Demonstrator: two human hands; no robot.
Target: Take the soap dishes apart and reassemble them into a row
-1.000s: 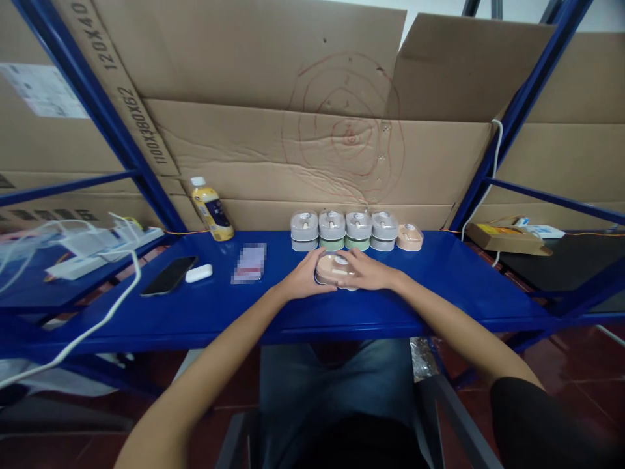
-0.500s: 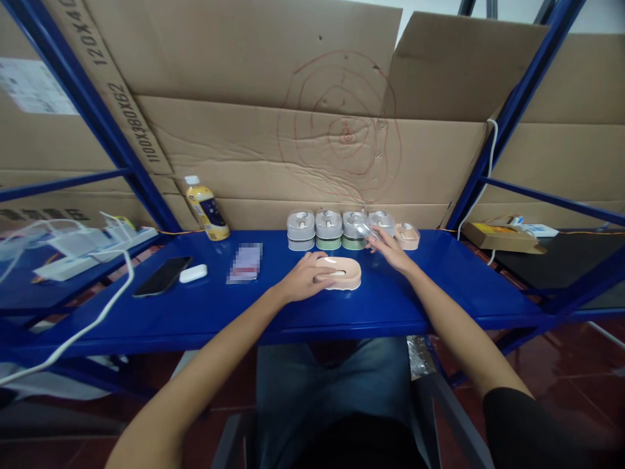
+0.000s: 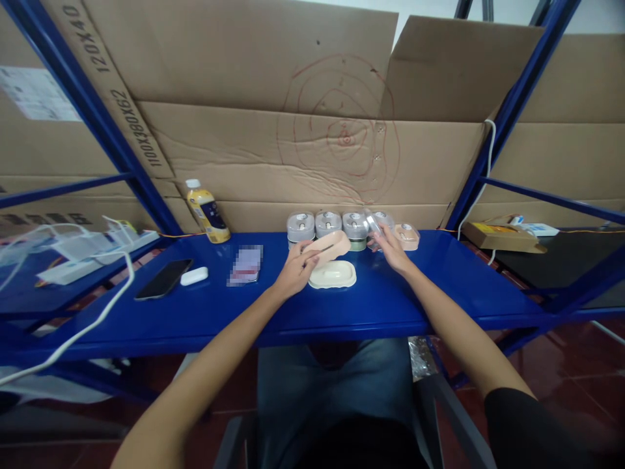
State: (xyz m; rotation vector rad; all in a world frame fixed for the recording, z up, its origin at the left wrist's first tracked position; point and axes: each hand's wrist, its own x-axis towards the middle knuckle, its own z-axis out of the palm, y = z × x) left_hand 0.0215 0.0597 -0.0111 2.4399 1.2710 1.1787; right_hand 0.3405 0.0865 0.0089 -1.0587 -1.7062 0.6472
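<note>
My left hand (image 3: 296,268) grips a pink oval tray-like piece (image 3: 334,245) by its left end, tilted and raised. Below it, a cream oval base (image 3: 333,275) with a raised middle lies on the blue table (image 3: 390,293). A clear plastic cover (image 3: 373,223) is held up on edge in my right hand (image 3: 390,249), in front of the back row. That row has several small boxes with clear lids, one of them a lidded box (image 3: 301,225) at the left end. At the row's right end sits a pink box (image 3: 407,236).
On the left stand a yellow drink bottle (image 3: 208,212), a phone with a lit, blurred screen (image 3: 245,264), a white earbud case (image 3: 194,276) and a dark phone (image 3: 164,279). Cardboard (image 3: 224,143) walls the back. Blue posts (image 3: 508,111) frame the sides.
My left hand has lifted the pink piece up and tilted it, uncovering the cream base. My right hand has turned the clear cover more upright.
</note>
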